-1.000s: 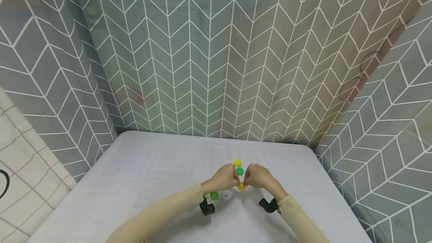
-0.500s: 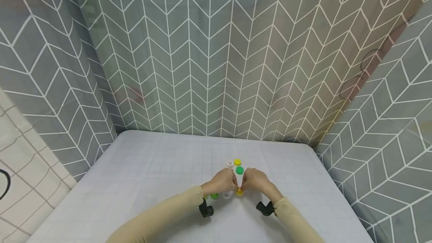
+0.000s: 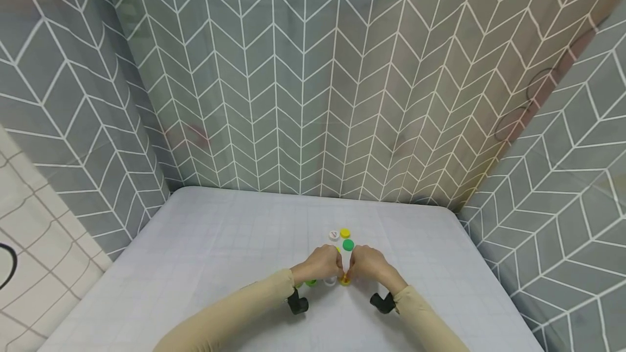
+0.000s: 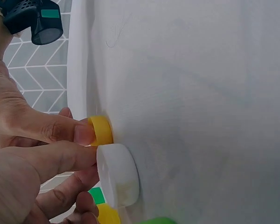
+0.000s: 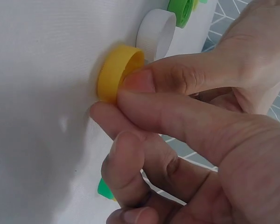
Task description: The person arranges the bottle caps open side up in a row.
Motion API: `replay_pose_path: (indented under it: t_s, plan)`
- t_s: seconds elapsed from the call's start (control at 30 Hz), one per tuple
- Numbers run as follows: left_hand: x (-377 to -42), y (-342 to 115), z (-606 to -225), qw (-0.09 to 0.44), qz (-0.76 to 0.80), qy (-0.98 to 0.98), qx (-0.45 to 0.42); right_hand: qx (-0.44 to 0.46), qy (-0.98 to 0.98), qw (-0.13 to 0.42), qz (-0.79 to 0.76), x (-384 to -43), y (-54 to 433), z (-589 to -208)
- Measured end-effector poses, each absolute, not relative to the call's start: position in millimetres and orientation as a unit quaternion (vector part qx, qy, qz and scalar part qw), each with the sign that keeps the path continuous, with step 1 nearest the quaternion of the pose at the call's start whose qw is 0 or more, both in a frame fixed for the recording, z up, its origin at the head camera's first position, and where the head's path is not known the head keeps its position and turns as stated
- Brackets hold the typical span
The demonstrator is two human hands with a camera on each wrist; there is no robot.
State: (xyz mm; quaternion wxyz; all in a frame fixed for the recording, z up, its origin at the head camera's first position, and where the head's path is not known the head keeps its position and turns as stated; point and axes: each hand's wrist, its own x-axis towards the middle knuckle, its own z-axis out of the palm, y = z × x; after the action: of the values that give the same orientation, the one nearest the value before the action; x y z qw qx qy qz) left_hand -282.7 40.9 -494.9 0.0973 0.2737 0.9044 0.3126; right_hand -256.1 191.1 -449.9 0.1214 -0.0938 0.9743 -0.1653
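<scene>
Both hands meet at a yellow bottle cap (image 3: pixel 345 282) on the table, its hollow side up. My left hand (image 3: pixel 323 263) pinches it from the left, thumb tip inside its rim in the right wrist view. From the other side my right hand (image 3: pixel 368 263) holds it with thumb and finger, the remaining fingers loosely curled. Right beside the yellow cap (image 5: pixel 123 63) stands a white cap (image 4: pixel 123 184), hollow side up too, partly behind the left hand in the head view. A green cap (image 3: pixel 311 282) comes after it in the row.
Beyond the hands lie a green cap (image 3: pixel 348 245), a yellow cap (image 3: pixel 345 233) and a white cap with a printed mark (image 3: pixel 334 235). Another yellow cap (image 3: pixel 338 250) peeks out behind the left hand. Patterned curtains (image 3: pixel 303 96) enclose the white-covered table (image 3: pixel 235 232).
Both hands have brought the yellow cap a little toward me and leftward, next to the white cap. The marked white cap, earlier mostly covered by the left hand, is now visible.
</scene>
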Motion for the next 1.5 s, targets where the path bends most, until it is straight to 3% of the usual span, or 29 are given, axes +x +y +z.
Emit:
replay_pose_path:
  t_s: [0.67, 1.13, 1.5]
  plan:
    - [-282, 37, -487, 0.070, 0.271, 0.911, 0.302, -0.101, 0.977, 0.100, -0.161, -255, 198, -446]
    - [-303, 15, -465, 0.016, 0.297, 0.903, 0.310, -0.169, 0.952, 0.006, -0.255, -271, 209, -435]
    - [-331, -3, -461, 0.027, 0.333, 0.885, 0.324, -0.252, 0.930, -0.028, -0.267, -295, 213, -435]
